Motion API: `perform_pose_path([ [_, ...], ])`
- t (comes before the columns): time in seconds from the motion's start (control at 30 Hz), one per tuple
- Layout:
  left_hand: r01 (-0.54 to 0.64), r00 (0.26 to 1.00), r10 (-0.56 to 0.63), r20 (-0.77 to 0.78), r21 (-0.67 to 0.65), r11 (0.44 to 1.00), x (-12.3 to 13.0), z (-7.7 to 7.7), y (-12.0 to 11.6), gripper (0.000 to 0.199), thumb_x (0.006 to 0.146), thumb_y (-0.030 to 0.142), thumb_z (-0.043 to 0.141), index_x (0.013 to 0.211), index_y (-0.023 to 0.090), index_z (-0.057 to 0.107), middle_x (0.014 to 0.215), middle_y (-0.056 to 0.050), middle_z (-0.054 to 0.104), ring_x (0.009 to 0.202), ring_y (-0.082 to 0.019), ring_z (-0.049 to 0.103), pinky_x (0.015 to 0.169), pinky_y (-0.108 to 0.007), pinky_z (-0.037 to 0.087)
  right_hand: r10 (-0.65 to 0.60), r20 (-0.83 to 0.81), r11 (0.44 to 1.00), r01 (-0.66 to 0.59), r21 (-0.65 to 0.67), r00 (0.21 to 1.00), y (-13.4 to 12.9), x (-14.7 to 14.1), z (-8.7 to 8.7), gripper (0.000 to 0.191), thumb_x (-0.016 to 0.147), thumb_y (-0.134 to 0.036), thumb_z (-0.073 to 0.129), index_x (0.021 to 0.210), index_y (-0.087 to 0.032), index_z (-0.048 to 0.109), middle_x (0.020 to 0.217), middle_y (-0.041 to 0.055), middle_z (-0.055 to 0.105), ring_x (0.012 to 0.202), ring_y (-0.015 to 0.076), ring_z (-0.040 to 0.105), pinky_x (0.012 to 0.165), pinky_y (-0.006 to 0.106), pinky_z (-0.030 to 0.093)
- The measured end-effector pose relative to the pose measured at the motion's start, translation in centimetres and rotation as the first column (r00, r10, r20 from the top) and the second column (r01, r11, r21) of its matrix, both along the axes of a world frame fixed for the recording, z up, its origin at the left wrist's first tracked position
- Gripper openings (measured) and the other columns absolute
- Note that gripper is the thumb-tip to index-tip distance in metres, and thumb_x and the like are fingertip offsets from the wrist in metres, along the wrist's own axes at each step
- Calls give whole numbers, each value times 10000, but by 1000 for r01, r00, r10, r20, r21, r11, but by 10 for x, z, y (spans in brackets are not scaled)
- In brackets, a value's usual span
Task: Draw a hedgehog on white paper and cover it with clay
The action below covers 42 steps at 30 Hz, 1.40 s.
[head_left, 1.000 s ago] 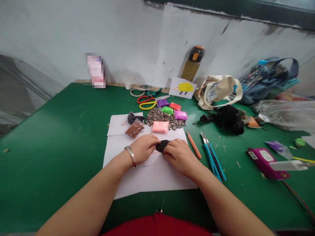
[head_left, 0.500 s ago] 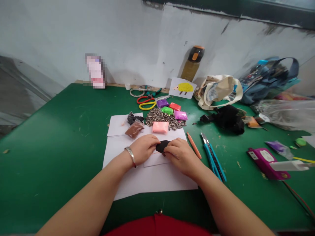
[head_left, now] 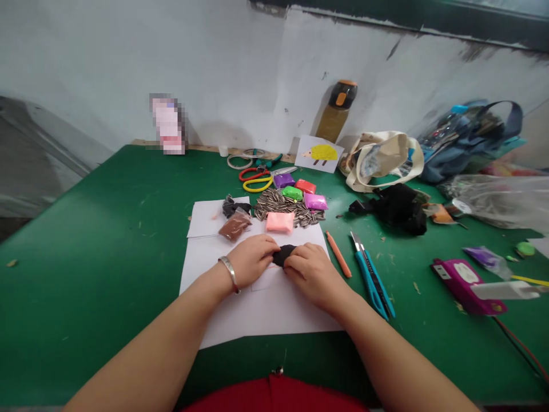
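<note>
A flattened lump of black modelling clay (head_left: 283, 255) lies between my two hands over the white paper (head_left: 240, 317). My left hand (head_left: 253, 258), with a silver bangle at its wrist, pinches the clay's left edge. From the other side my right hand (head_left: 312, 269) has its fingers closed on the right edge, hiding part of it. Just beyond are a salmon-pink clay packet (head_left: 279, 222), a brown clay packet (head_left: 235, 224) and a crumpled black packet (head_left: 234, 206). Sunflower seeds (head_left: 274, 205) form a pile behind the pink packet.
An orange crayon-like stick (head_left: 338, 254) and a blue utility knife (head_left: 372, 277) lie right of the paper. Farther back are scissors (head_left: 258, 184), several bright clay packets and a hedgehog picture (head_left: 318, 153). A glue gun (head_left: 469, 286), bags and a bottle (head_left: 337, 111) occupy the right side.
My right fingers have shifted slightly on the clay's right edge. My left hand keeps nearly the same place, and the things around have not moved.
</note>
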<state>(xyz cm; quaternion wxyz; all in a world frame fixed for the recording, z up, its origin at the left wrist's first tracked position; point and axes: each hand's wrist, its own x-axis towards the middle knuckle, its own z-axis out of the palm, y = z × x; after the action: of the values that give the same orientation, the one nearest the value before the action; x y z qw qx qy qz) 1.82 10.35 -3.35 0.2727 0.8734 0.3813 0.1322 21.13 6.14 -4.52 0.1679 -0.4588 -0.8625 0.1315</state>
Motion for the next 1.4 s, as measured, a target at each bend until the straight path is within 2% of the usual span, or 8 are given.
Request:
perform_pose_path([
  [0.27, -4, 1000, 4, 14, 6, 1000, 0, 1, 0, 226, 840, 78, 465, 917, 158, 663, 945, -66, 655, 913, -186, 585, 856, -314, 464, -21, -217, 999, 31, 42, 976, 1, 13, 12, 208, 895, -153, 484, 916, -198, 686, 887, 51, 623, 815, 170, 525, 784, 329, 387],
  [0.4, -6, 1000, 5, 25, 15, 1000, 0, 0, 0, 232, 839, 80, 456, 916, 153, 662, 943, -70, 659, 910, -189, 586, 847, -320, 470, 80, -102, 997, -80, 12, 991, -4, 14, 18, 301, 845, -89, 488, 1040, -217, 678, 981, 62, 616, 899, 196, 496, 823, 351, 383],
  [0.57, -9, 999, 8, 33, 19, 1000, 0, 1, 0, 233, 836, 78, 455, 904, 166, 659, 943, -62, 660, 904, -184, 587, 841, -314, 473, 146, 21, 989, -146, -31, 989, -7, 9, 21, 351, 824, -55, 484, 1046, -239, 684, 1003, 62, 612, 908, 211, 451, 852, 385, 360],
  [0.77, -12, 1000, 11, 15, 14, 1000, 0, 1, 0, 231, 835, 75, 461, 917, 148, 664, 938, -75, 656, 907, -189, 585, 844, -313, 466, 127, -27, 991, -127, -34, 992, -5, 15, 21, 395, 793, -28, 467, 1046, -235, 688, 1002, 56, 618, 914, 204, 471, 870, 386, 365],
  [0.93, -26, 999, 26, 24, 2, 1000, 0, 0, 0, 234, 819, 92, 476, 949, 152, 661, 977, -75, 657, 938, -196, 589, 875, -338, 463, 34, -67, 999, -35, -5, 997, 4, 38, 18, 481, 740, 4, 429, 1049, -261, 685, 961, 43, 618, 898, 195, 521, 1003, 515, 266],
  [1.03, -27, 999, 27, 24, 2, 1000, 0, 1, -1, 217, 810, 101, 490, 933, 152, 662, 961, -73, 658, 925, -199, 589, 864, -346, 465, 50, -36, 999, -50, 1, 998, 7, 46, 16, 496, 739, -4, 433, 1072, -276, 681, 954, 44, 621, 879, 193, 523, 994, 511, 293],
  [1.23, -4, 1000, 4, -21, -1, 1000, 1, 7, -3, 204, 818, 122, 509, 925, 171, 676, 960, -68, 638, 921, -204, 580, 850, -341, 457, 52, 70, 998, -54, 18, 996, 6, 39, 15, 455, 742, -23, 462, 1073, -255, 671, 1052, 48, 632, 929, 226, 480, 998, 528, 269],
  [1.4, -5, 1000, 5, -24, 4, 1000, 1, 5, -3, 209, 821, 130, 514, 960, 172, 665, 988, -73, 639, 938, -213, 574, 861, -356, 450, 53, 81, 999, -53, -3, 995, 5, 36, 10, 407, 763, -12, 464, 1005, -252, 688, 1021, 47, 649, 936, 225, 481, 990, 502, 264],
])
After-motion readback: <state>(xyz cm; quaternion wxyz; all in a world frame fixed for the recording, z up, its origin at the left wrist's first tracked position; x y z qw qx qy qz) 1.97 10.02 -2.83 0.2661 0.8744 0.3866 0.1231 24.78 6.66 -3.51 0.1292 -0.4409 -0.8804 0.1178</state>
